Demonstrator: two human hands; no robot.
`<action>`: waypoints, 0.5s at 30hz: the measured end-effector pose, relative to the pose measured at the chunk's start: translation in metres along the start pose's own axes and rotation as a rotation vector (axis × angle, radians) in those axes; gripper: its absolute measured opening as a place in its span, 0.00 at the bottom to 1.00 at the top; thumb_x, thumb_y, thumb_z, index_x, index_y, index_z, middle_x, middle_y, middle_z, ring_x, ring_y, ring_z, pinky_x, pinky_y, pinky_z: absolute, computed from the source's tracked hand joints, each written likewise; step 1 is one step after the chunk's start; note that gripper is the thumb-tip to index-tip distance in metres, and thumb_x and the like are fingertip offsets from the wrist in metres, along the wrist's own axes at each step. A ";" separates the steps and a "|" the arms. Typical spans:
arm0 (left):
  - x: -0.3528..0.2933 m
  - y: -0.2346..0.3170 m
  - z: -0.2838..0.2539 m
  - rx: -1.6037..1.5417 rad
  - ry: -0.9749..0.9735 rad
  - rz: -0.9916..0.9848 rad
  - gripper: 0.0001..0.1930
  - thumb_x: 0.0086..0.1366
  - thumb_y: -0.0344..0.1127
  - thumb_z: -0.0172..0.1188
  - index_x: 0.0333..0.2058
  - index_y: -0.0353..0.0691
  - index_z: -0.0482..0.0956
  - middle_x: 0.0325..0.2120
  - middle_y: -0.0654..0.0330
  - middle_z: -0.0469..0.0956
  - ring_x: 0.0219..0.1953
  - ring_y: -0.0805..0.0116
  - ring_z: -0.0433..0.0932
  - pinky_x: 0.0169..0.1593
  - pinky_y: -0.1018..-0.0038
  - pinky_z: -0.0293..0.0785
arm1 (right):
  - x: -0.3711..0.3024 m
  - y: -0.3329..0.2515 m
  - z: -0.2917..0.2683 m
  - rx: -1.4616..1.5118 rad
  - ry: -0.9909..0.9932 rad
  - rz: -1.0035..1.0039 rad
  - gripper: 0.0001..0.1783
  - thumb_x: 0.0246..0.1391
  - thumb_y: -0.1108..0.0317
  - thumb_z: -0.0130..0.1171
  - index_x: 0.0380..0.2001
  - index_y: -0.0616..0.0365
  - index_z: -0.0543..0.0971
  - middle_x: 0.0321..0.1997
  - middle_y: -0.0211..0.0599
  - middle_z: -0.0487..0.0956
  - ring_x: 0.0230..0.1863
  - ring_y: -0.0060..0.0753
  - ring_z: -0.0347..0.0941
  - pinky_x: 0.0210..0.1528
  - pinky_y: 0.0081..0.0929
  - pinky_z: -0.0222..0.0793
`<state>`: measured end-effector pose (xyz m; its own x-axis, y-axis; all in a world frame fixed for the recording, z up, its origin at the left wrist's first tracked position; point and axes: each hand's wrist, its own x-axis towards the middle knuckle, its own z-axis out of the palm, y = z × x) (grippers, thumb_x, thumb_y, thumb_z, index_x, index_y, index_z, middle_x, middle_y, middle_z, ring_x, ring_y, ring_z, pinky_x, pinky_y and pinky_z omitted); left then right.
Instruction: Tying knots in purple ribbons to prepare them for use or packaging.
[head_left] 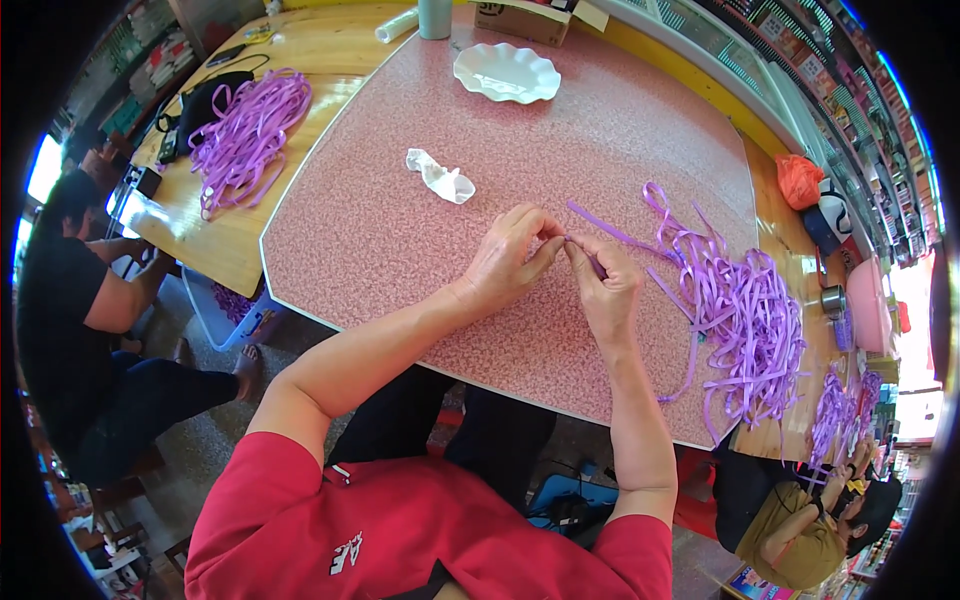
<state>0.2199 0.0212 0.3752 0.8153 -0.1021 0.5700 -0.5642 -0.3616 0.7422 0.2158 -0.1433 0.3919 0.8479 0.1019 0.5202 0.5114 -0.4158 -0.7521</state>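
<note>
Pink tabletop (pixel 350 235) spreads wide leftward; left hand (pixel 518 248), right hand (pixel 604 282) pinch purple ribbon (pixel 598 266); ribbon heap (pixel 748 318) overlaps right edge.

The right-hand ribbon heap (pixel 750 315) and left-hand ribbon heap (pixel 250 140) were lilac-purple. A mottled pink speckle covered the central bench (pixel 360 250), while the side bench (pixel 325 55) was honey-yellow. The scalloped dish (pixel 508 75) and crumpled tissue (pixel 440 178) were white. The shirt (pixel 430 510) was red with a white print (pixel 345 553), the trousers (pixel 500 425) black, the plastic bag (pixel 798 182) orange-red, the basin (pixel 868 305) pale pink.
</note>
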 end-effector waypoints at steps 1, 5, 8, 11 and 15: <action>0.000 -0.001 -0.001 0.039 -0.005 0.018 0.06 0.60 0.26 0.62 0.35 0.34 0.75 0.31 0.53 0.75 0.36 0.54 0.76 0.40 0.63 0.72 | -0.001 -0.002 -0.001 -0.002 0.000 -0.001 0.07 0.52 0.77 0.67 0.36 0.60 0.84 0.32 0.34 0.81 0.31 0.24 0.77 0.32 0.20 0.71; 0.001 -0.002 0.001 0.046 -0.032 0.021 0.06 0.61 0.28 0.62 0.35 0.35 0.75 0.31 0.53 0.75 0.36 0.52 0.75 0.41 0.62 0.71 | 0.000 -0.003 -0.005 -0.065 -0.058 0.034 0.07 0.53 0.77 0.66 0.37 0.62 0.84 0.35 0.37 0.81 0.34 0.27 0.78 0.35 0.21 0.73; 0.000 -0.004 0.002 0.028 -0.058 -0.025 0.06 0.61 0.29 0.62 0.35 0.35 0.75 0.31 0.52 0.75 0.36 0.52 0.76 0.40 0.62 0.71 | 0.001 -0.008 -0.003 -0.018 -0.062 0.066 0.08 0.53 0.78 0.64 0.38 0.63 0.83 0.37 0.39 0.80 0.35 0.28 0.78 0.36 0.23 0.74; -0.001 -0.006 0.002 -0.038 -0.050 -0.066 0.07 0.62 0.30 0.62 0.36 0.34 0.75 0.31 0.52 0.76 0.35 0.56 0.77 0.38 0.64 0.72 | 0.001 -0.013 -0.002 -0.034 -0.072 0.079 0.09 0.53 0.78 0.64 0.39 0.63 0.82 0.37 0.40 0.80 0.35 0.28 0.78 0.36 0.24 0.74; -0.001 -0.006 0.000 -0.137 -0.051 -0.121 0.08 0.63 0.31 0.61 0.37 0.34 0.75 0.30 0.53 0.77 0.32 0.60 0.77 0.35 0.66 0.72 | 0.001 -0.028 -0.003 -0.130 -0.088 0.063 0.10 0.52 0.78 0.64 0.40 0.61 0.83 0.34 0.38 0.79 0.34 0.28 0.78 0.35 0.25 0.74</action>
<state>0.2220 0.0238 0.3704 0.8817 -0.1135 0.4579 -0.4715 -0.2445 0.8473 0.2024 -0.1344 0.4147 0.8897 0.1479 0.4320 0.4390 -0.5371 -0.7203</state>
